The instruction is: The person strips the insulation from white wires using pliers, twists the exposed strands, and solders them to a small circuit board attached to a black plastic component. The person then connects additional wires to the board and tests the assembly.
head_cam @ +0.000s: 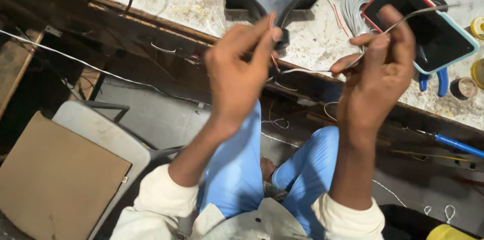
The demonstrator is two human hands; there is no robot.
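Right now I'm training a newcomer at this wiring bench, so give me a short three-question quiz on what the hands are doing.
1. True or false: the left hand pinches a thin red wire between its fingertips.
2. Which thing lies on the workbench just behind the right hand? A) a phone in a red and teal case B) a hammer C) a cup
3. Fill in: the right hand holds a thin ____ wire that runs up and to the right.

Key: 1 true; 2 A; 3 grey.
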